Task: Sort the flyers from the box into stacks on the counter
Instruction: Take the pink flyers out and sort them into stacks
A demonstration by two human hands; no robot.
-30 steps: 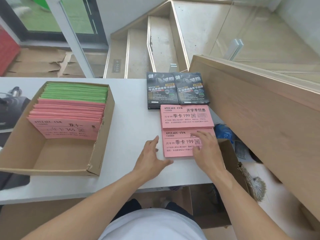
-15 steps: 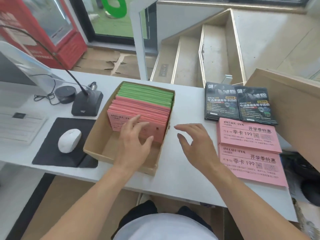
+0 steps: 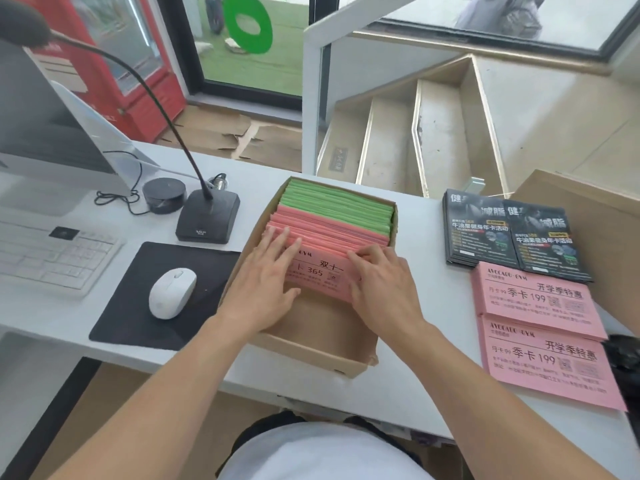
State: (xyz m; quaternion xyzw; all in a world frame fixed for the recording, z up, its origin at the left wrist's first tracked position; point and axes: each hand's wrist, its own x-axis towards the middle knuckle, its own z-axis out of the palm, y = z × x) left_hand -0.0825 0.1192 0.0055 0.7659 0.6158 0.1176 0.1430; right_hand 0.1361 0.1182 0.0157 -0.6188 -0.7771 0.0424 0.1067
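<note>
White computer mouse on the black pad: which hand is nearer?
Left. The left hand lies on the pink flyers in the cardboard box, just right of the white computer mouse; the right hand is farther right, fingertips on the same flyers.

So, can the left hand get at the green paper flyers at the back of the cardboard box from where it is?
Probably yes. The left hand rests on the pink paper flyers in front, and the green paper flyers stand uncovered just behind them in the open cardboard box.

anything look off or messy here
Mostly tidy. The cardboard box has a torn, ragged near right corner, and the nearest pink stack on the counter sits slightly askew, its corner reaching the counter's edge.
</note>
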